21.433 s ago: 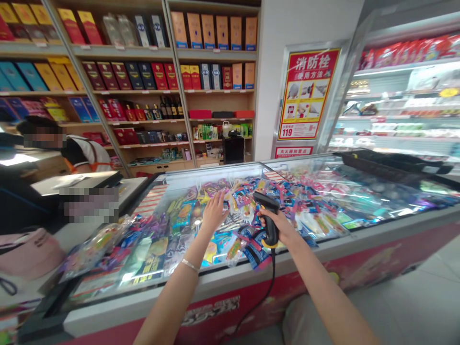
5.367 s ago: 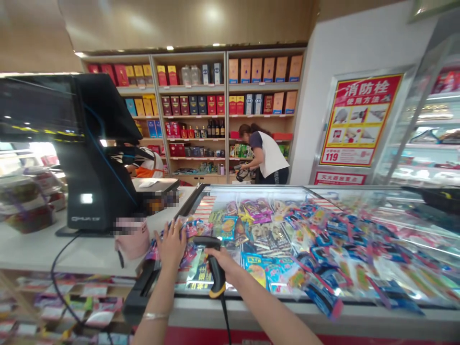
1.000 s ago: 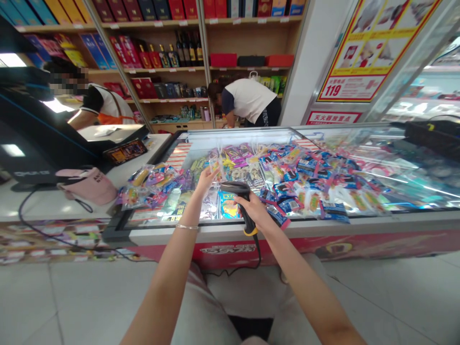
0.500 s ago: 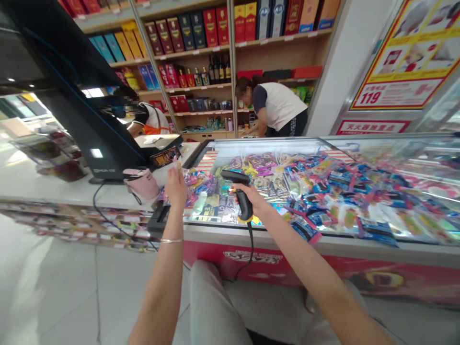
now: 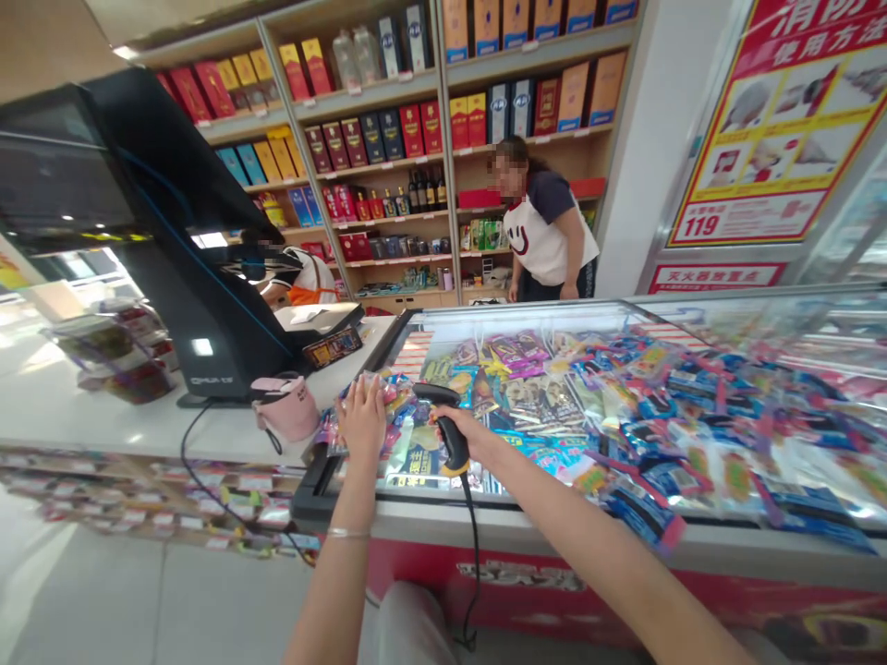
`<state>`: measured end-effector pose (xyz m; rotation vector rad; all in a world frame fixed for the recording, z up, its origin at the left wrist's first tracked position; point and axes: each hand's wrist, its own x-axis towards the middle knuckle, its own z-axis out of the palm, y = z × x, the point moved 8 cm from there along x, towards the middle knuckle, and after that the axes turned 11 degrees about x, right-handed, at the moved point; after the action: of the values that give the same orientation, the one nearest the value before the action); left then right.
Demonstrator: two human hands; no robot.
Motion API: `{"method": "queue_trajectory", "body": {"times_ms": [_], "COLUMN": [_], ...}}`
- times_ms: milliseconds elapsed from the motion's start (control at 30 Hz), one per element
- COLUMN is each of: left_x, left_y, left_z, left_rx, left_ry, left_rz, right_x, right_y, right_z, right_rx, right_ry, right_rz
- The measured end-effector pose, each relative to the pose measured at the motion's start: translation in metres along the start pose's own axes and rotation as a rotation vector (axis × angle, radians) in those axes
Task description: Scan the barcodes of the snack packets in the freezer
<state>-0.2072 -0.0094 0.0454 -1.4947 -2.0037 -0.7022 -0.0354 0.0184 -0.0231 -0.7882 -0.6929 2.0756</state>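
My right hand (image 5: 466,437) grips a black barcode scanner (image 5: 447,427) with a yellow band; its cable hangs down in front of the freezer. The scanner's head points left toward my left hand (image 5: 361,417), which lies flat with fingers stretched out on a pile of colourful snack packets (image 5: 398,406) at the left end of the chest freezer's glass lid (image 5: 485,319). Many more packets (image 5: 644,416) cover the lid to the right.
A black till screen (image 5: 173,240) stands on the white counter (image 5: 83,416) at left, with a pink cap (image 5: 287,406) beside it. Two people stand behind, near shelves of boxed bottles (image 5: 388,129). A red fire-hydrant poster (image 5: 769,120) hangs at right.
My left hand, raised with a packet half a second ago, has come down flat onto the packet pile. The person in the white top has straightened up. The view has tilted upward.
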Motion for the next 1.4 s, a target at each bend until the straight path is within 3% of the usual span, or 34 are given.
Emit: {"method": "queue_trajectory", "body": {"times_ms": [167, 400, 567, 667, 800, 933, 1100, 1267, 1400], "left_x": [-0.001, -0.003, -0.006, -0.008, -0.005, 0.011, 0.026, 0.012, -0.012], "left_y": [-0.013, -0.022, -0.022, -0.017, 0.004, 0.061, 0.170, 0.295, 0.379], "left_z": [-0.010, -0.001, -0.015, -0.025, -0.036, -0.050, -0.048, -0.034, -0.013], "left_rx": [0.026, 0.060, 0.112, 0.139, 0.129, 0.023, -0.078, -0.187, -0.348], "left_ry": [0.089, 0.011, 0.041, 0.043, -0.001, 0.033, 0.013, -0.069, -0.250], "left_rz": [-0.116, -0.160, -0.255, -0.270, -0.284, -0.194, 0.012, 0.311, 0.481], "right_x": [-0.001, -0.003, -0.006, -0.016, -0.046, -0.087, -0.140, -0.184, -0.207], "right_y": [-0.001, -0.001, 0.003, -0.011, -0.059, -0.122, -0.184, -0.215, -0.226], "right_z": [-0.003, -0.004, 0.003, 0.003, -0.005, -0.045, -0.124, -0.197, -0.246], "right_rx": [0.054, 0.036, -0.054, -0.053, -0.094, -0.100, -0.039, -0.012, 0.046], "right_ry": [-0.006, 0.002, -0.047, -0.048, -0.040, 0.078, 0.263, 0.361, 0.435], "right_rz": [0.001, -0.001, 0.058, 0.037, -0.071, -0.235, -0.404, -0.449, -0.460]}}
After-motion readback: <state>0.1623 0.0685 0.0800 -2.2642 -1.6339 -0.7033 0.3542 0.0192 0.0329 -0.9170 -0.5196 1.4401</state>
